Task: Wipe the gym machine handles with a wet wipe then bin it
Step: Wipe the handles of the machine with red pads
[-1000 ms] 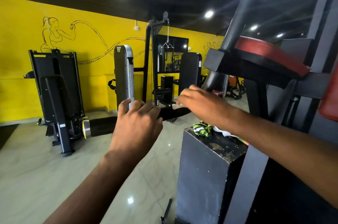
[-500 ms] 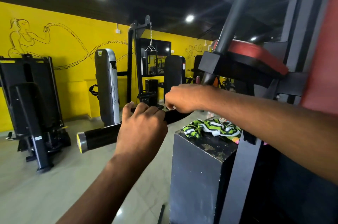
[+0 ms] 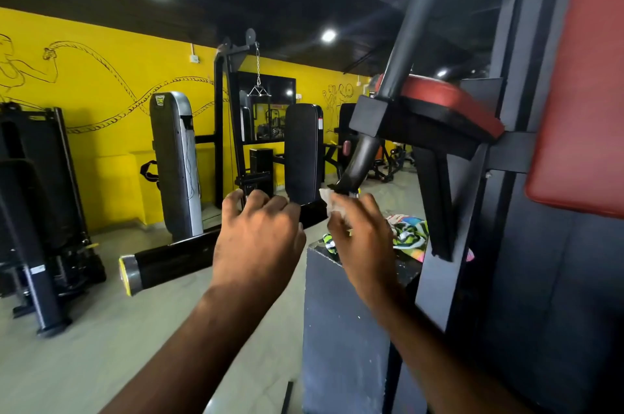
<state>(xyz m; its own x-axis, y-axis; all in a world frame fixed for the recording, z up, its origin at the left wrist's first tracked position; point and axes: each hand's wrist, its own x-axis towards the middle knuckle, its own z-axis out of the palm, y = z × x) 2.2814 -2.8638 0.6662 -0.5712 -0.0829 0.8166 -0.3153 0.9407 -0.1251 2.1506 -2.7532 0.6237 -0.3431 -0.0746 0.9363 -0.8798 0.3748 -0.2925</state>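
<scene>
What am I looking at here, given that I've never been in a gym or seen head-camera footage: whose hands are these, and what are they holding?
There is one picture, taken by a wide-angle camera worn on a person's head, so you look forward and down at their own two bare hands. The left hand curls over a black bar handle with a silver end cap, part of the black gym machine at right. The right hand pinches a crumpled white wet wipe at the inner end of that handle. Just beyond it, a striped green, white and black cloth lies on a dark grey block.
</scene>
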